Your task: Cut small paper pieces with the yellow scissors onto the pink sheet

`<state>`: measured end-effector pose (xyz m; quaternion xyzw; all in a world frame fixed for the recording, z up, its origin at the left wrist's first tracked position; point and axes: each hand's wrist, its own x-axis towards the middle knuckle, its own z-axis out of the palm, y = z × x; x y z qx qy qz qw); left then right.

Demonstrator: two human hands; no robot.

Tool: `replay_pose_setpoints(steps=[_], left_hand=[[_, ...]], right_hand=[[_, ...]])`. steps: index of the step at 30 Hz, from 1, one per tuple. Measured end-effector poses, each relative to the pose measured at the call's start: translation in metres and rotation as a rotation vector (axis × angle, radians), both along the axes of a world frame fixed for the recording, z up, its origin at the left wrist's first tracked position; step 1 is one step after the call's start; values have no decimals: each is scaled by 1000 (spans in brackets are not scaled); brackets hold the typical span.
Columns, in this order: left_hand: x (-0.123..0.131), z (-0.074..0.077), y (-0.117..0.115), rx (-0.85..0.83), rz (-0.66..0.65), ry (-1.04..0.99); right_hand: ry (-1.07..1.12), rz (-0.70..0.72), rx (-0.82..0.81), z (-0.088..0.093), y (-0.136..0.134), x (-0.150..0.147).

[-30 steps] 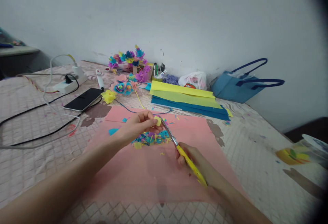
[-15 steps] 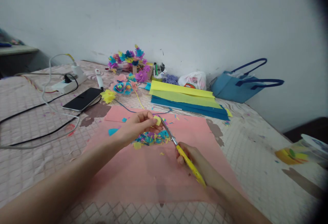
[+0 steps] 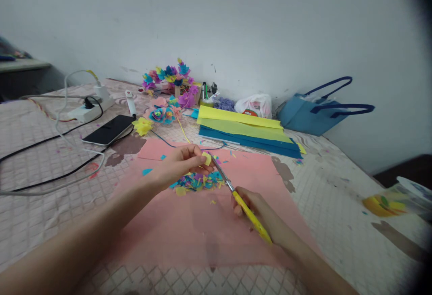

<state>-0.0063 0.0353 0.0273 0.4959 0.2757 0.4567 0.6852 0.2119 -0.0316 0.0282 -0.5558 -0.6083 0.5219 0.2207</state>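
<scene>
My left hand (image 3: 185, 163) pinches a small piece of yellow paper (image 3: 207, 159) between thumb and fingers. In my right hand (image 3: 251, 207) is a pair of scissors (image 3: 248, 214) with yellow handles, its blades pointing up and left. The blade tips reach the right edge of the yellow piece; whether they touch it I cannot tell. Below both hands lies a heap of blue, yellow and purple paper scraps (image 3: 199, 181) on a large pink sheet (image 3: 189, 236). A loose yellow bit (image 3: 213, 202) lies near the scissors.
Behind the pink sheet are folded yellow and blue sheets (image 3: 243, 126), paper flowers (image 3: 165, 113) and a white plastic bag (image 3: 254, 105). A phone (image 3: 108, 130) and a power strip (image 3: 91, 109) with cables lie left. A blue bag (image 3: 312, 115) and a clear tub (image 3: 394, 200) stand right.
Almost nothing differs. The hands, the scissors and the yellow piece stay nearly in place, with only a very slight shift of the left hand and the scissors.
</scene>
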Motion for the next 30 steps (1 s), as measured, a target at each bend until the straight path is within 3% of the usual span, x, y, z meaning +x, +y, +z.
replay_pose_setpoints(steps=[7,10,16,19,22,25,30], left_hand=[[-6,6,0,61,-39,62],[-2,3,0,25,-6,19],[14,-10,-12,-95,134,-14],[20,-13,-20,-76,174,39],[24,-14,-26,-6,203,101],[29,-16,-32,3,177,124],[36,-21,-38,-129,75,74]], right_hand=[[9,2,-43,4,0,0],[22,25,15,3,0,-1],[93,20,156,-26,0,3],[194,-4,192,-37,2,2],[275,-61,197,-38,2,-1],[323,-60,192,-33,2,-5],[340,-96,240,-29,2,-7]])
